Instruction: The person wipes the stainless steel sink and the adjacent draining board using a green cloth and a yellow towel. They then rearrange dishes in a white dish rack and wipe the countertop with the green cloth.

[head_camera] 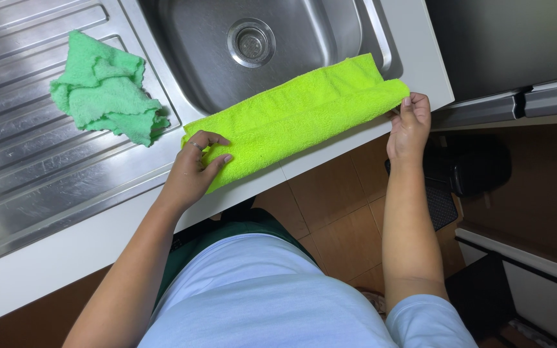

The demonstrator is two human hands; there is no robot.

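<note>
A lime-green terry cloth, folded into a long band, lies across the near rim of a stainless steel sink and the white counter edge. Its long axis runs from near left to far right, the right end lying farther away than the left. The pile looks soft and nubby, with a fold line running down its length.

The left hand pinches the cloth's near-left end, thumb under and fingers curled over the corner. The right hand grips the far-right end, fingertips closed on the edge.

To the left, well apart, a crumpled mint-green cloth sits bunched on the ribbed metal draining board. The round drain lies in the smooth basin beyond the band.
</note>
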